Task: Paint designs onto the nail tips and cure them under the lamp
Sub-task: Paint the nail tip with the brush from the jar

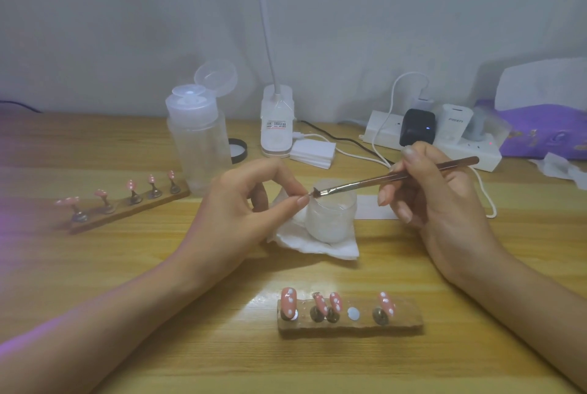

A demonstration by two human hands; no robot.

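Note:
My right hand point(438, 203) grips a slim brown-handled brush point(397, 176) that slants down to the left. Its dark bristles point(317, 192) hang just over a small frosted jar point(332, 218) standing on a white wipe point(317, 249). The thumb and forefinger of my left hand point(241, 203) pinch at the very end of the bristles; what lies between them is too small to tell. Close to me, a wooden holder point(349, 325) carries several pink nail tips with white dots point(288, 300) and one bare slot. A second holder point(127, 206) with similar tips sits at the left.
A clear pump bottle point(197, 139) with its cap flipped open stands behind my left hand. Further back are a white gooseneck lamp base point(276, 126), a stack of white pads point(313, 152), a black lid point(238, 150), a power strip point(460, 152) with chargers and cables, and a purple patterned thing point(546, 136).

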